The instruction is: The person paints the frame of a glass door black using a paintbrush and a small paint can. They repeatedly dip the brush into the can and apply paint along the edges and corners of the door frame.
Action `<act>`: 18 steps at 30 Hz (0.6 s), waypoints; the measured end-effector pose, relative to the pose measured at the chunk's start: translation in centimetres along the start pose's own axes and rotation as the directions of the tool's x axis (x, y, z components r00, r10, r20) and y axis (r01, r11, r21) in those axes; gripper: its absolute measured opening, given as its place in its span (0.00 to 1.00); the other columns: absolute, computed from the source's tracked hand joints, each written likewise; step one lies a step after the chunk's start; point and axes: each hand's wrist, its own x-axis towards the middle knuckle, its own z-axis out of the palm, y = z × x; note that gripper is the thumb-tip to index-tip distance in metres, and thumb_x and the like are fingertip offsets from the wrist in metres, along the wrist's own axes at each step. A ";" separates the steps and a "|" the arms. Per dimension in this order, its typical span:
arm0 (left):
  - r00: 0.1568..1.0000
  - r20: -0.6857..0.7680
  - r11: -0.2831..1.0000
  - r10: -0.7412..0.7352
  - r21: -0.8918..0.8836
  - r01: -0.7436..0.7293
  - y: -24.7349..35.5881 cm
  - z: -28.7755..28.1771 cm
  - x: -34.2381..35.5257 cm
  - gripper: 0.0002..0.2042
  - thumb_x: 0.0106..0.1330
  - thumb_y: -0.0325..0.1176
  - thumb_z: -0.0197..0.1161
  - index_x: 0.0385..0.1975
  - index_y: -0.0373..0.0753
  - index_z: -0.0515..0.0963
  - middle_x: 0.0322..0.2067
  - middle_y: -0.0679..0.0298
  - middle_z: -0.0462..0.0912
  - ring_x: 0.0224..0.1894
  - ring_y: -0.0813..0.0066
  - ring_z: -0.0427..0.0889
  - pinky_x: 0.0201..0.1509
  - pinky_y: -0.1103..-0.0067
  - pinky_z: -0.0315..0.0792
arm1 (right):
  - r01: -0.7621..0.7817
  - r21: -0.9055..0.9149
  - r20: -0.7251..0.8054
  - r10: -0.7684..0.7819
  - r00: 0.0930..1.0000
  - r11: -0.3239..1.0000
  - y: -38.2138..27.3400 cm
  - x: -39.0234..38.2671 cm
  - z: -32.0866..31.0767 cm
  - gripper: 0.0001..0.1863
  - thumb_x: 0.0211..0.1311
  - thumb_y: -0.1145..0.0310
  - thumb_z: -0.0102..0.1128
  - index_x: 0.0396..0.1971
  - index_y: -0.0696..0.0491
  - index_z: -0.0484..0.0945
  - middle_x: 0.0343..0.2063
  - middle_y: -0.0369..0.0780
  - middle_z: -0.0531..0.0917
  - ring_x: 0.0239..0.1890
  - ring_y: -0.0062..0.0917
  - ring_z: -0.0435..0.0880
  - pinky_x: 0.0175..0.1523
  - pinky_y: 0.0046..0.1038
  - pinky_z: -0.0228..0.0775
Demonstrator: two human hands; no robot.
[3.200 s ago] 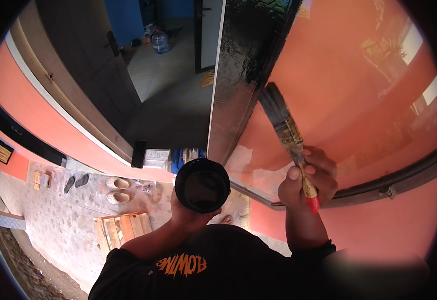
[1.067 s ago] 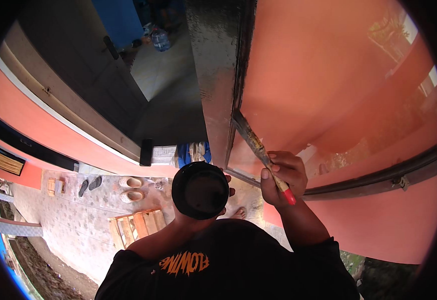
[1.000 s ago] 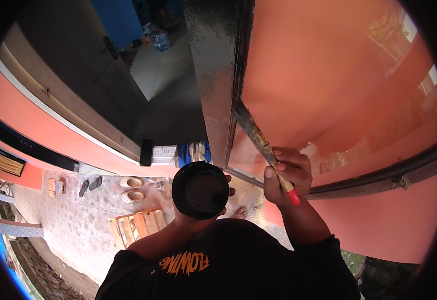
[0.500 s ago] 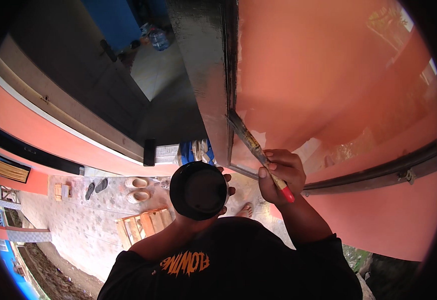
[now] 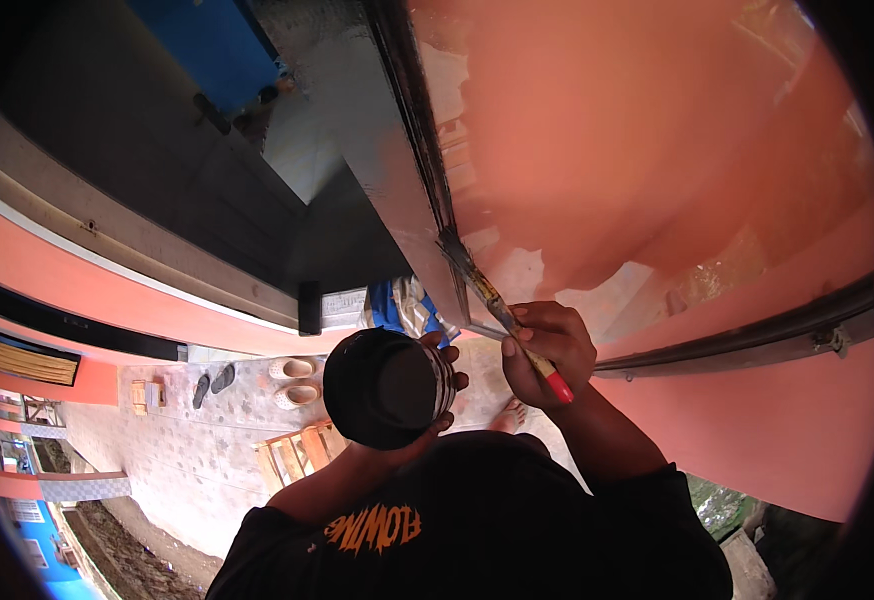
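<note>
My left hand [image 5: 430, 432] grips a round black container [image 5: 377, 388] with dark liquid inside, its striped side showing between the fingers. My right hand [image 5: 547, 355] holds a paintbrush [image 5: 479, 278] by its red-tipped, paint-stained handle. The dark bristles rest against the inner edge of a dark wooden frame [image 5: 412, 120], low on its upright. This upright looks wet and glossy in places. Beside it, on the right, a glass pane [image 5: 637, 130] reflects salmon-coloured walls.
An open dark door [image 5: 147, 140] stands at upper left. Blue and white cloth [image 5: 397, 305] lies at the threshold. On the porch floor are black slippers [image 5: 222, 378], pale clogs [image 5: 295, 395] and a wooden crate [image 5: 292, 460]. A curved sill [image 5: 757, 320] runs along the right.
The brush has come down from raised in front of the pane to low on the frame's inner edge. The black container is more tilted, and the view has shifted along the frame.
</note>
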 end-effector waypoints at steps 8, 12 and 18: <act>0.999 0.036 1.000 -0.011 0.020 0.010 0.8 0.4 -0.1 0.31 0.71 0.41 0.54 0.69 0.39 0.51 0.63 0.52 0.63 0.64 0.55 0.66 0.54 0.61 0.78 | 0.113 0.105 -0.105 -0.102 0.989 0.988 -0.3 1.8 1.1 0.15 0.47 0.82 0.67 0.35 0.55 0.74 0.39 0.47 0.78 0.37 0.34 0.85 0.37 0.28 0.79; 0.993 -0.119 0.860 0.022 0.509 0.042 1.9 0.8 -0.6 0.32 0.69 0.51 0.53 0.68 0.44 0.55 0.64 0.57 0.63 0.62 0.56 0.66 0.45 0.64 0.77 | 0.023 0.040 -0.110 -0.019 0.994 0.999 0.6 -0.6 1.9 0.15 0.45 0.82 0.69 0.34 0.55 0.75 0.36 0.46 0.80 0.36 0.34 0.85 0.36 0.28 0.79; 0.997 -0.073 0.984 -0.011 0.175 0.024 3.4 -0.6 -1.3 0.33 0.69 0.51 0.54 0.69 0.44 0.54 0.64 0.58 0.62 0.62 0.56 0.65 0.46 0.65 0.76 | -0.075 -0.028 -0.019 0.074 0.997 0.997 -0.3 -2.8 0.9 0.14 0.53 0.79 0.65 0.37 0.55 0.70 0.36 0.47 0.77 0.37 0.35 0.85 0.38 0.30 0.80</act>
